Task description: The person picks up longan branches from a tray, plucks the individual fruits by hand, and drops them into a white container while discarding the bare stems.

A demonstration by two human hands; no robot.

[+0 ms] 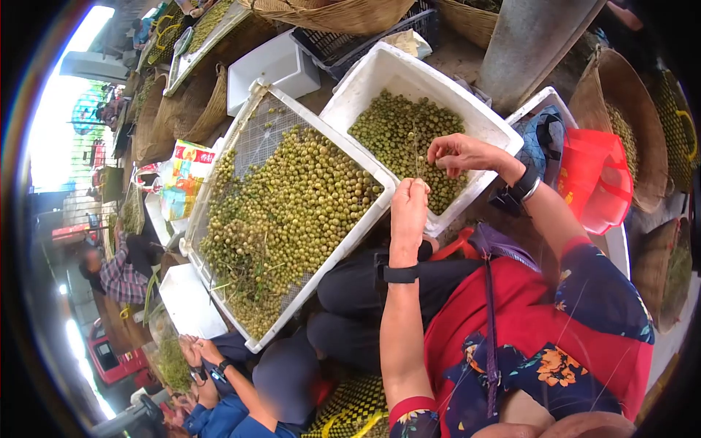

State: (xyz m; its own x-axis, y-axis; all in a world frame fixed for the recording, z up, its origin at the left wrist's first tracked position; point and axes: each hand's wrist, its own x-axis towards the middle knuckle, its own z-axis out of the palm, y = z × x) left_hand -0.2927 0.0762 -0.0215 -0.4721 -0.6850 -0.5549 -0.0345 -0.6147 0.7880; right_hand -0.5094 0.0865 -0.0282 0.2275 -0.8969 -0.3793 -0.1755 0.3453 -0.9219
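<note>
Over the near edge of a white foam box (394,66) that holds many small green-brown round fruits (394,128), my left hand (410,204) is closed in a pinch on a thin stem (417,157), which points up over the fruits. My right hand (461,155) hangs above the same box with its fingers curled, the thumb and forefinger near the stem; what lies between them is too small to make out. Beside the box, a white-framed mesh tray (336,255) carries a heap of similar fruits (292,197) with thin twigs at its lower left.
A co-worker in blue (241,409) sits at the lower left, hands near the tray's corner. A red bag (595,175) and a woven basket (650,131) stand at the right. Behind are an empty white box (270,69), a dark crate (350,47) and a pillar (537,44).
</note>
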